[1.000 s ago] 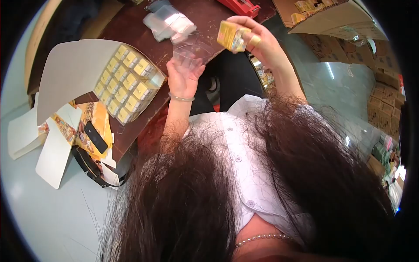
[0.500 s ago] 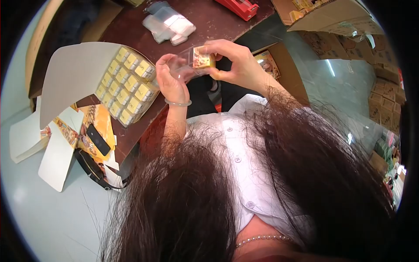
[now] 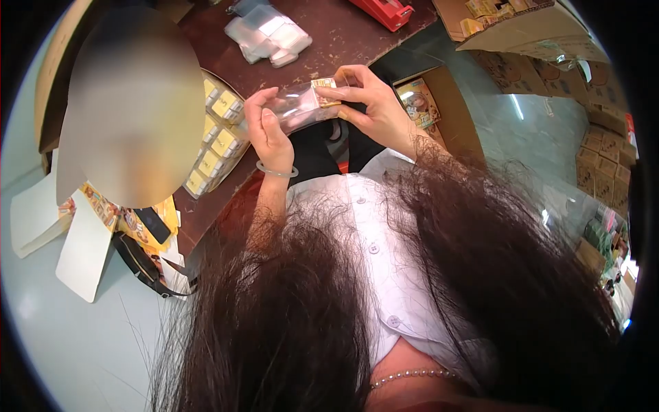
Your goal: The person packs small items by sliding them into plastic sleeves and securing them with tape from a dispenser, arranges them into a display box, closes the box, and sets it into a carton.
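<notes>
Above my lap, my left hand (image 3: 270,130) has its fingers round a clear plastic sleeve (image 3: 295,108). My right hand (image 3: 367,103) grips a small yellow printed box (image 3: 326,93) between thumb and fingers. The box sits at the sleeve's right end and appears to be partly inside it. On the table to the left stand rows of small yellow boxes (image 3: 223,144) in a larger tray, partly covered by a blurred oval patch. A pile of flat clear sleeves (image 3: 269,36) lies on the table beyond my hands.
The dark red table (image 3: 329,34) bears a red tool (image 3: 384,12) at its far edge. An open carton (image 3: 456,120) stands right of my hands, another (image 3: 508,31) beyond it. Stacked cartons (image 3: 604,158) are far right. At left lie a phone (image 3: 152,225) and black strap (image 3: 141,264).
My right hand has brought the yellow box leftward to the sleeve in my left hand, and the two now meet. My left fingers have closed round the sleeve. A blurred patch now covers part of the left side.
</notes>
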Demonstrator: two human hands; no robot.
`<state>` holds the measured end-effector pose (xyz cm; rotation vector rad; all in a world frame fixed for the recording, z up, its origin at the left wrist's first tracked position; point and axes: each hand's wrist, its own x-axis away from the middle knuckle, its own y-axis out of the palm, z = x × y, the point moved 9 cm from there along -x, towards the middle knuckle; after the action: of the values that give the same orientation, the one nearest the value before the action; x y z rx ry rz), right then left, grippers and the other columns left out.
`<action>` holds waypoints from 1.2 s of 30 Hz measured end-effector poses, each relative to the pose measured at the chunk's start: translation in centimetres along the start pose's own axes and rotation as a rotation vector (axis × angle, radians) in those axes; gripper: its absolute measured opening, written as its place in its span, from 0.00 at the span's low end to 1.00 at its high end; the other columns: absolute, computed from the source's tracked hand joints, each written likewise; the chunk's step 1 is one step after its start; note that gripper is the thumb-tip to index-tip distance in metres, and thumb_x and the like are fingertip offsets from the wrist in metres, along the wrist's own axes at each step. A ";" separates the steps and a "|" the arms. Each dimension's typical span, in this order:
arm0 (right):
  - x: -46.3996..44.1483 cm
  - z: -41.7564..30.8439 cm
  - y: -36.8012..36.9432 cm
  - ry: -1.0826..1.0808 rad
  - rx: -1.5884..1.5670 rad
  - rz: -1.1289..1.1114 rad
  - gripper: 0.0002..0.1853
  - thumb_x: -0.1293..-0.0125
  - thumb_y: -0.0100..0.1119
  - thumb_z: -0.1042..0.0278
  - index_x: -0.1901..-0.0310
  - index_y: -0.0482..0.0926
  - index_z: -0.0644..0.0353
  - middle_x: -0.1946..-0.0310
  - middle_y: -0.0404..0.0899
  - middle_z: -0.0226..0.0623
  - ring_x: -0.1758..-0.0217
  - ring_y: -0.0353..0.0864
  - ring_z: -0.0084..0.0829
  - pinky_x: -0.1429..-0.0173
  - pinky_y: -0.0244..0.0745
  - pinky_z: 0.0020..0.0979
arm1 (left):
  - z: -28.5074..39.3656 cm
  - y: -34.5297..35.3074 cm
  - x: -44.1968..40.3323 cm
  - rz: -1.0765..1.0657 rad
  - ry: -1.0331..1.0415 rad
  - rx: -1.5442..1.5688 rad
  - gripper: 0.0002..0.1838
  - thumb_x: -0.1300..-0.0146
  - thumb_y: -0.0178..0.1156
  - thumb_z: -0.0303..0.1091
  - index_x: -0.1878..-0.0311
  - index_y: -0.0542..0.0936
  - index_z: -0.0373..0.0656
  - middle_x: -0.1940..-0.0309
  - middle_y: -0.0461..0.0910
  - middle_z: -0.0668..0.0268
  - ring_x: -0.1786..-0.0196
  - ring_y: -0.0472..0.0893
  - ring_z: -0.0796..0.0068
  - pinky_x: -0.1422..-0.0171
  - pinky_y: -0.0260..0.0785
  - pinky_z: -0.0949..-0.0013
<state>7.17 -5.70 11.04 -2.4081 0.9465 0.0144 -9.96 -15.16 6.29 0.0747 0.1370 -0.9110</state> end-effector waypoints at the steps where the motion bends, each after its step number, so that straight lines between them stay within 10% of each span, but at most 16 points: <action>1: 0.3 -0.1 0.2 0.008 -0.006 0.005 0.22 0.40 0.69 0.75 0.43 0.85 0.44 0.48 0.71 0.37 0.44 0.77 0.35 0.38 0.74 0.32 | -0.1 -0.1 0.2 -0.008 0.048 -0.062 0.18 0.25 0.40 0.33 0.42 0.74 0.36 0.54 0.75 0.62 0.60 0.80 0.74 0.58 0.78 0.72; 5: 0.7 0.2 0.9 0.008 -0.121 -0.009 0.21 0.40 0.68 0.78 0.46 0.87 0.46 0.46 0.73 0.37 0.43 0.77 0.33 0.38 0.74 0.31 | -2.2 -0.7 1.2 0.090 -0.264 0.197 0.17 0.27 0.40 0.31 0.46 0.76 0.36 0.52 0.75 0.61 0.55 0.77 0.75 0.51 0.74 0.72; 14: 1.6 3.3 1.0 0.239 -0.306 0.195 0.18 0.39 0.67 0.80 0.47 0.86 0.58 0.48 0.84 0.38 0.51 0.85 0.26 0.47 0.79 0.24 | 1.4 -0.2 1.7 0.074 0.156 -0.273 0.17 0.29 0.41 0.30 0.48 0.78 0.35 0.52 0.75 0.59 0.51 0.75 0.70 0.41 0.68 0.66; 19: 2.9 3.3 4.9 0.209 -0.602 -0.437 0.22 0.28 0.61 0.64 0.35 0.77 0.62 0.36 0.78 0.38 0.31 0.70 0.27 0.25 0.60 0.34 | 1.4 2.6 2.1 -0.049 0.104 -0.111 0.18 0.27 0.42 0.33 0.45 0.77 0.33 0.47 0.74 0.55 0.43 0.75 0.61 0.33 0.63 0.63; 23: 1.9 3.1 3.5 0.291 -0.657 -0.479 0.18 0.27 0.59 0.66 0.40 0.80 0.62 0.40 0.81 0.37 0.35 0.75 0.28 0.29 0.67 0.34 | 1.6 4.4 2.9 -0.107 0.143 -0.073 0.24 0.25 0.42 0.37 0.34 0.71 0.33 0.37 0.72 0.52 0.35 0.71 0.60 0.27 0.58 0.61; 28: -1.7 1.5 1.8 0.021 -0.411 -1.044 0.12 0.32 0.65 0.67 0.51 0.86 0.65 0.50 0.86 0.41 0.45 0.83 0.37 0.36 0.74 0.36 | -4.0 7.5 4.3 -0.646 -0.641 0.498 0.41 0.35 0.66 0.39 0.24 0.58 0.35 0.36 0.73 0.58 0.33 0.72 0.68 0.28 0.63 0.62; 30: -5.1 -0.5 1.3 -0.121 -0.365 -1.082 0.13 0.32 0.66 0.67 0.50 0.85 0.66 0.53 0.87 0.38 0.49 0.83 0.35 0.39 0.75 0.36 | -5.0 7.6 3.8 -0.799 -0.639 0.497 0.43 0.41 0.71 0.30 0.26 0.59 0.37 0.40 0.76 0.61 0.36 0.75 0.70 0.32 0.67 0.64; 32: -11.0 1.0 -0.1 0.123 -0.522 -0.995 0.15 0.30 0.65 0.66 0.48 0.83 0.67 0.53 0.86 0.36 0.50 0.83 0.30 0.42 0.77 0.33 | -4.1 6.2 -0.3 -0.431 -0.227 0.209 0.33 0.45 0.72 0.26 0.37 0.69 0.38 0.45 0.75 0.62 0.41 0.76 0.70 0.35 0.69 0.66; 34: -21.6 5.1 -1.7 -0.161 -0.370 -0.679 0.17 0.28 0.63 0.62 0.45 0.82 0.67 0.52 0.85 0.35 0.50 0.82 0.26 0.44 0.78 0.31 | -6.8 3.8 -1.6 -0.116 -0.090 -0.106 0.31 0.45 0.72 0.24 0.39 0.70 0.37 0.45 0.76 0.61 0.41 0.77 0.70 0.36 0.70 0.66; 36: -30.3 13.0 -3.3 0.126 -0.235 -0.412 0.23 0.31 0.65 0.58 0.39 0.79 0.63 0.51 0.85 0.39 0.50 0.84 0.31 0.44 0.78 0.34 | -8.1 3.2 -1.9 -0.065 -0.094 -0.247 0.31 0.46 0.74 0.25 0.39 0.71 0.36 0.46 0.77 0.59 0.44 0.78 0.69 0.38 0.72 0.65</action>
<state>-11.18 21.74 7.72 -2.8079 0.5060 -0.1887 -9.30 -10.74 -1.41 -0.2027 0.1641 -0.9542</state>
